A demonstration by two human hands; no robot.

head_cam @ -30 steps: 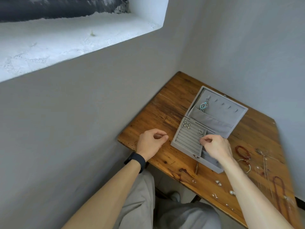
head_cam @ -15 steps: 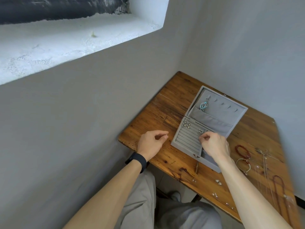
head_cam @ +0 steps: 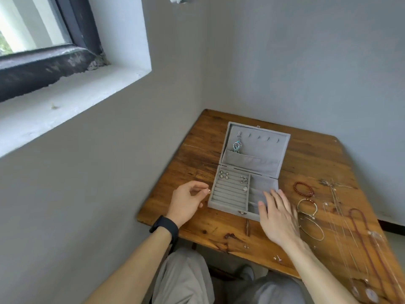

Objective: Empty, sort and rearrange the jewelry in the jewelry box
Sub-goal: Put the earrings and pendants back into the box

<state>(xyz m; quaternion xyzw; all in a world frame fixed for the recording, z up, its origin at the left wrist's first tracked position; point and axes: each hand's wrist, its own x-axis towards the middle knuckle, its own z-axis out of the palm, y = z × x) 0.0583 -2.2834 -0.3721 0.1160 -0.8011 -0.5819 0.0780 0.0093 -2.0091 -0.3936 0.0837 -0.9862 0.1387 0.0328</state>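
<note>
Setting: Grey plastered walls meet in a corner, with a window recess high at 10 o'clock. A wooden table [head_cam: 197, 224] fills the corner.
Task item: the jewelry box [head_cam: 221, 205] sits open near the table's middle, its lid laid back toward 12 o'clock. One turquoise pendant [head_cam: 236, 147] hangs inside the lid.
Contents: the ring rolls [head_cam: 228, 191] hold a few small pieces, mostly in the far rows. The open compartments [head_cam: 263, 185] at 3 o'clock of the rolls look bare where they are visible.
Left hand: the left hand [head_cam: 186, 200] is at 9 o'clock of the box, just beside its wall. Thumb and forefinger pinch a small ring [head_cam: 208, 190] and the other fingers are loosely curled.
Right hand: the right hand [head_cam: 278, 218] is palm down with fingers straight and spread, holding nothing. It is over the box's corner at 4 o'clock; contact cannot be confirmed.
Table spread: a red bead bracelet [head_cam: 303, 189], bangles and a long necklace [head_cam: 356, 209] lie from 3 to 5 o'clock of the box. Stud earrings [head_cam: 277, 257] lie near the front edge at 6 o'clock.
Step judged: seating the ring in a roll slot.
Risk one: the ring is small and the pinch shallow, so a slip could send it rolling off the nearby edge at 9 o'clock.
Risk two: a sideways sweep of the right hand could drag the bangles just beside it into the chains.
Risk three: a forearm brushing the front edge could knock the studs to the floor.
</note>
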